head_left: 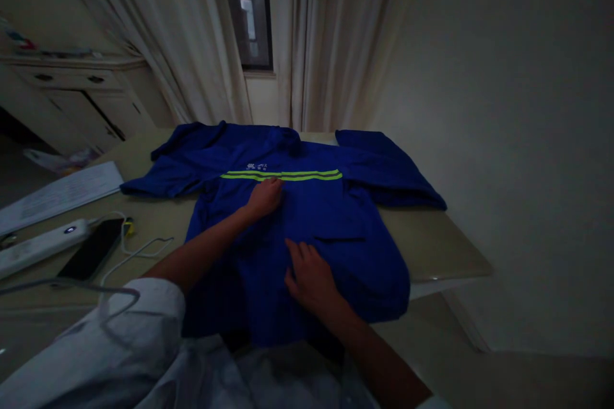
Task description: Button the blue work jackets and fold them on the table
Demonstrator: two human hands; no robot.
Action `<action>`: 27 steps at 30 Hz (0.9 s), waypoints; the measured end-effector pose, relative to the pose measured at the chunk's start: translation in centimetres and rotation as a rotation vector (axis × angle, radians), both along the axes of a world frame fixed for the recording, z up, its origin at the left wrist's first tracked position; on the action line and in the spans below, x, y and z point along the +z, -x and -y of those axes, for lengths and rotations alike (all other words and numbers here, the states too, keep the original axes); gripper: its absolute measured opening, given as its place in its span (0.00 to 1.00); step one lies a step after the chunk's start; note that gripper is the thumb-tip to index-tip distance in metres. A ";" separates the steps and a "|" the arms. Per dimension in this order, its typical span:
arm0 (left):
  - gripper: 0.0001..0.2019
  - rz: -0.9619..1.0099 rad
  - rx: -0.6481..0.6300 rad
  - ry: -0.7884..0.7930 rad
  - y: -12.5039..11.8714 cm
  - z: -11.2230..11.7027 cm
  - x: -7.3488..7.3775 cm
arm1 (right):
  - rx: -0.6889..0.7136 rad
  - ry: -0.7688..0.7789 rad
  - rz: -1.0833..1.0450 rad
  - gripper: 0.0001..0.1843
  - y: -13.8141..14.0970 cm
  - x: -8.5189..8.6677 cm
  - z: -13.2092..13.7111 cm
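A dark blue jacket (336,217) with two yellow-green stripes across the chest lies spread flat on a table (432,243), sleeves out to both sides. My left hand (263,197) rests on the jacket's front just below the stripes, fingers curled down onto the cloth. Nearer to me, my right hand (309,275) lies on the lower middle of the jacket, its fingers bent and pressing the fabric. Neither hand lifts the cloth.
On the table's left lie a white power strip (41,246), a dark phone (93,248) with a white cable, and a sheet of paper (62,192). A cabinet (81,96) stands at the far left. Curtains (307,38) and a dark window are behind the table.
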State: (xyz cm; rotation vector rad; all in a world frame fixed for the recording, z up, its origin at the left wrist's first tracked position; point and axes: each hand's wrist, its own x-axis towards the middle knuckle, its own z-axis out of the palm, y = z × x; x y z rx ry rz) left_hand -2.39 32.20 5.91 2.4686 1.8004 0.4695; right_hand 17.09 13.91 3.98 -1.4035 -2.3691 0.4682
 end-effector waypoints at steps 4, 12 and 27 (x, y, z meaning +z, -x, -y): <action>0.17 0.193 -0.064 -0.001 0.6 8.5 0.4 | -0.122 0.056 -0.283 0.32 -1.9 -0.7 -0.8; 0.18 0.063 -0.163 0.054 -0.6 19.3 -2.4 | -0.208 0.362 -0.771 0.26 -3.5 -1.9 -3.5; 0.11 0.282 -0.088 -0.009 -3.9 17.1 -4.1 | -0.154 0.083 -0.680 0.05 -3.7 -2.5 -3.3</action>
